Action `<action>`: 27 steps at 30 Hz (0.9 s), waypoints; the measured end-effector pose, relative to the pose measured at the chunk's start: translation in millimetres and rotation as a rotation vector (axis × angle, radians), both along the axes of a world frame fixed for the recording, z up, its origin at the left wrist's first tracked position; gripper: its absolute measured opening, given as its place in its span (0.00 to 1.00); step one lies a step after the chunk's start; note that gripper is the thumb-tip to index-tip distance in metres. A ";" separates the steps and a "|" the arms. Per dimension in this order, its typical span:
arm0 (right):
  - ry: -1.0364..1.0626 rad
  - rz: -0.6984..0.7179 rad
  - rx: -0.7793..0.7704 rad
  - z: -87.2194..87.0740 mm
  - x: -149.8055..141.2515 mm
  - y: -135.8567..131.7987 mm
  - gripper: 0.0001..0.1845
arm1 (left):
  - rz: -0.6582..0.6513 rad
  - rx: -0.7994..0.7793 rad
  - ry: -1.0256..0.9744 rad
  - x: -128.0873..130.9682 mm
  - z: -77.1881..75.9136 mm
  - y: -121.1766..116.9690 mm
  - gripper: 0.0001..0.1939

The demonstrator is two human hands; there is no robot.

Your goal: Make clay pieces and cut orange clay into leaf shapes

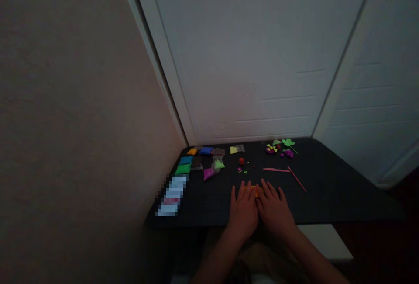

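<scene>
My left hand (244, 210) lies palm down near the front of the dark table, fingers stretched out and spread. Beside it, thumbs close together, my right hand (275, 209) is flat in the same way. Under the fingers of both hands is a piece of orange modelling clay (257, 195), mostly covered, so its full shape is hidden. Just beyond the hands sit a red clay ball (241, 161), a small purple clay piece (239, 170) and tiny green bits (245, 172).
A pink modelling knife (276, 170) and a thin pink stick (297, 179) lie right of centre. Several bags of coloured clay, including a green one (183, 169), are at left near a blurred pale rectangle (173, 195). Finished-looking clay shapes, one a green clover (288, 143), stand back right.
</scene>
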State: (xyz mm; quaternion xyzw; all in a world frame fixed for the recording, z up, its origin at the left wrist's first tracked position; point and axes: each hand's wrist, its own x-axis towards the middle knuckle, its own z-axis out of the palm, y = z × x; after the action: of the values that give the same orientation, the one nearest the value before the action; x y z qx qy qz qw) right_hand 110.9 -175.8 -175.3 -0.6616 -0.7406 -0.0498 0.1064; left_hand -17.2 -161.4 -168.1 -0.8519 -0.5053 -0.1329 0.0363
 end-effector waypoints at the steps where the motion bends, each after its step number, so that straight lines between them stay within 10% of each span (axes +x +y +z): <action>1: -0.002 -0.002 -0.002 -0.1 0.0 0.2 0.26 | -0.006 -0.001 0.002 0.2 -0.4 0.2 0.25; 27: -0.035 0.045 -0.013 -2.0 4.7 2.0 0.26 | 0.229 -0.019 -0.035 -1.6 -13.2 -2.5 0.32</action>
State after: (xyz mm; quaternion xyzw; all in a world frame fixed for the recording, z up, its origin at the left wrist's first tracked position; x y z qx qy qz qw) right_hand 115.6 -173.8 -177.2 -0.6446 -0.7573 -0.0540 0.0902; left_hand -18.8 -163.9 -181.3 -0.7865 -0.6010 -0.1379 0.0344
